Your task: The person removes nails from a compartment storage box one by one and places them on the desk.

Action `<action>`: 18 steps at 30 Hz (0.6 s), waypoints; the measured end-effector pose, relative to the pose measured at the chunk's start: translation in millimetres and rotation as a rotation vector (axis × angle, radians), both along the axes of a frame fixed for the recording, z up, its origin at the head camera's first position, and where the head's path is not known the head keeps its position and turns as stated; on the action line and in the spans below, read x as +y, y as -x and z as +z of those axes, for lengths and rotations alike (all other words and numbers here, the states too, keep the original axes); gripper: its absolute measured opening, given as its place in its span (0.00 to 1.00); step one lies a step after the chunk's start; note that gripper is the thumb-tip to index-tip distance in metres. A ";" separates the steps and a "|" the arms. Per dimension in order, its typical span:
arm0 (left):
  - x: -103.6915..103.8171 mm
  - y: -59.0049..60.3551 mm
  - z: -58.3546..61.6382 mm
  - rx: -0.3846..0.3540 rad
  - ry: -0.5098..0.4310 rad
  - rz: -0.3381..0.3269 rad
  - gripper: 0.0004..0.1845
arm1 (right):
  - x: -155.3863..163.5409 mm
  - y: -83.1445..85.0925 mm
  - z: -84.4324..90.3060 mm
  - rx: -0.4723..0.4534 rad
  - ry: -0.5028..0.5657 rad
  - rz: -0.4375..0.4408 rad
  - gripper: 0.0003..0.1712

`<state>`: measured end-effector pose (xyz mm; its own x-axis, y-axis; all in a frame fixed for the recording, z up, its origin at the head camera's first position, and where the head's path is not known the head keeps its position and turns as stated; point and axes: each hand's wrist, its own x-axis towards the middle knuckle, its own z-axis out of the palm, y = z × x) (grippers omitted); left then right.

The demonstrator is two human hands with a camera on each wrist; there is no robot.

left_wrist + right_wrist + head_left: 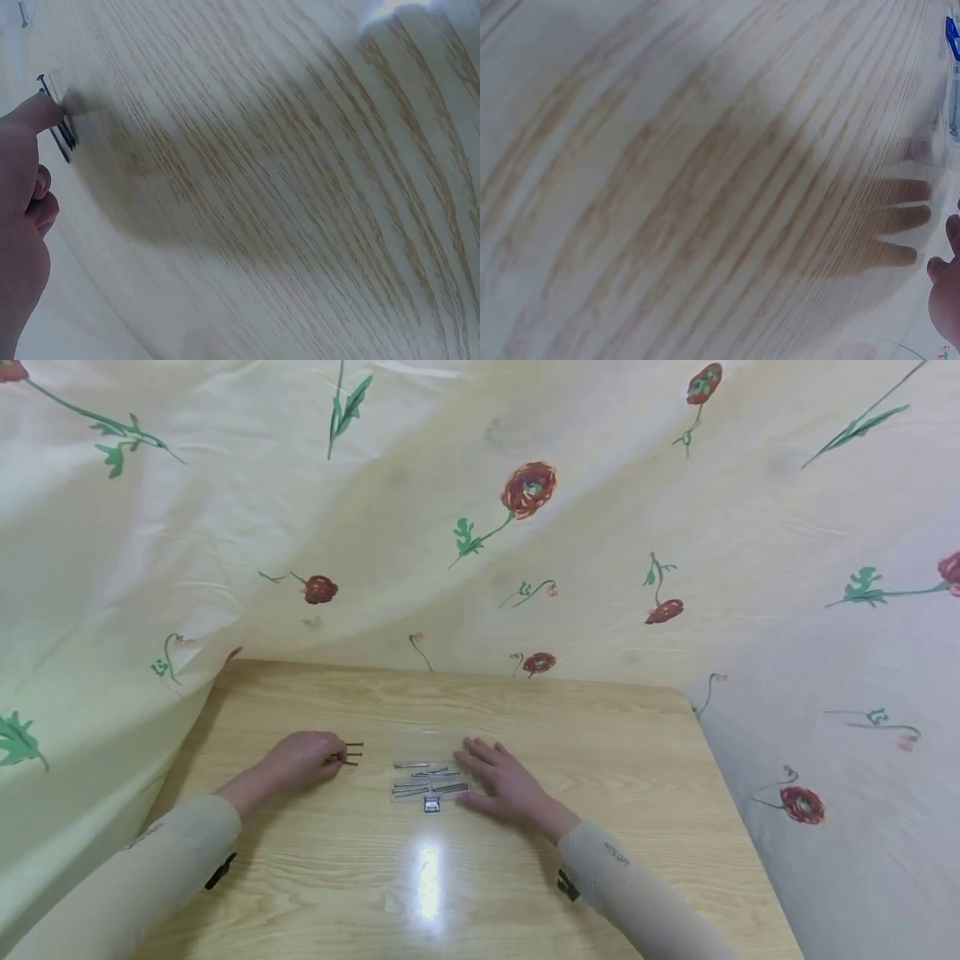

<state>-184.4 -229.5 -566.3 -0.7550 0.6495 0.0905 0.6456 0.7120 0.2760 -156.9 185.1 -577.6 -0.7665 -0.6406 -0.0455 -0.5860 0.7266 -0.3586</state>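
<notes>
My left hand (303,756) pinches several thin dark nails (356,754) just above or on the tabletop, left of a clear plastic bag or case. Their heads point right. The left wrist view shows the thumb pressed over the nails (61,131), and the other fingers are partly hidden. Loose silvery nails (431,787) lie in rows in the clear plastic bag or case (429,743). My right hand (510,783) is spread out at its right edge, fingers extended; whether it touches the plastic is unclear. A small blue-edged piece (952,37) shows in the right wrist view.
A light wood-grain table (600,743) lies under everything. A floral cloth (420,527) hangs behind it and along both sides. A small label-like piece (432,805) sits at the plastic's near edge. A bright reflection (428,881) shines on the near tabletop.
</notes>
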 end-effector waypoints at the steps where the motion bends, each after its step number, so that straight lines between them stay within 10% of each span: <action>1: 0.0 0.2 -0.6 0.006 -0.001 0.002 0.04 | 0.0 -0.2 0.3 0.000 0.005 0.001 0.46; 18: 2.2 -0.2 -9.6 -0.004 -0.017 0.099 0.06 | -0.8 0.8 -0.5 0.002 -0.023 0.000 0.47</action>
<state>-184.3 -227.3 -575.9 -0.8159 0.5699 0.0978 0.5710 0.7676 0.2911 -157.7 184.3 -578.2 -0.7666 -0.6395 -0.0581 -0.5868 0.7345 -0.3408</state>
